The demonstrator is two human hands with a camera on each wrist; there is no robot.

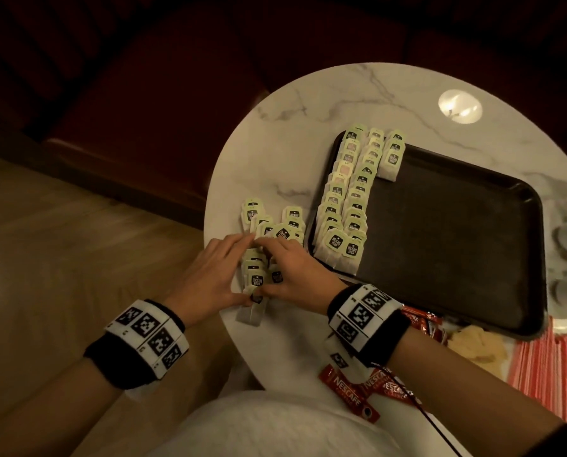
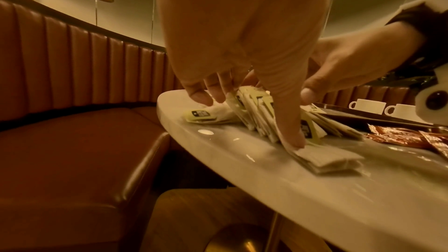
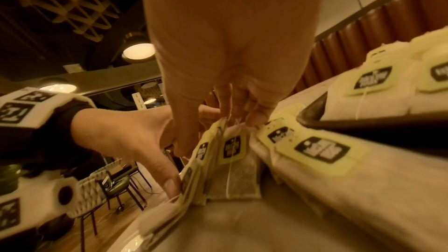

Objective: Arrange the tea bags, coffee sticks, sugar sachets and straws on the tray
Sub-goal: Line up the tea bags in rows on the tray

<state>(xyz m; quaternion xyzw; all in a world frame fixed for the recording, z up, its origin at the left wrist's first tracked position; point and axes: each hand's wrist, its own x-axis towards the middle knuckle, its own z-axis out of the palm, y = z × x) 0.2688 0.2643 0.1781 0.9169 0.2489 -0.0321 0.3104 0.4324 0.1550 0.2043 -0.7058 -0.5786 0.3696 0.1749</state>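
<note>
Left hand (image 1: 214, 275) at 7 o'clock of the desk (image 1: 295, 127), fingers (image 2: 292, 137) spread and curled round the left flank of a loose tea bag stack (image 1: 255, 272); thumb pressing down on the stack's near end, fingertips on its far end. Right hand (image 1: 295, 268) mirrors it from the right: fingers (image 3: 254, 116) pinching the upper tags and strings of the same stack, thumb meeting the left thumb at the near end. So the stack sits between both hands, bags fanned on edge, one bag (image 1: 251, 313) lying flat past the thumbs at the desk's rim.

More loose tea bags (image 1: 290, 222) lie on the desk just beyond the fingertips, around 11–12 o'clock of the hands.

Tray (image 1: 457, 232) just beside the right hand at its 2 o'clock. Two long overlapping rows of tea bags (image 1: 345, 206) run along the tray's left edge, plus a short third row (image 1: 392, 153) at the far corner.

Coffee sticks (image 1: 345, 387) under and near the right wrist at 5 o'clock of the desk. Sugar sachets (image 1: 476, 344) just right of them, touching the tray's near edge as far as I can tell. Straws (image 1: 546, 367) at far right. White cups (image 2: 368, 105) beyond the tray.
</note>
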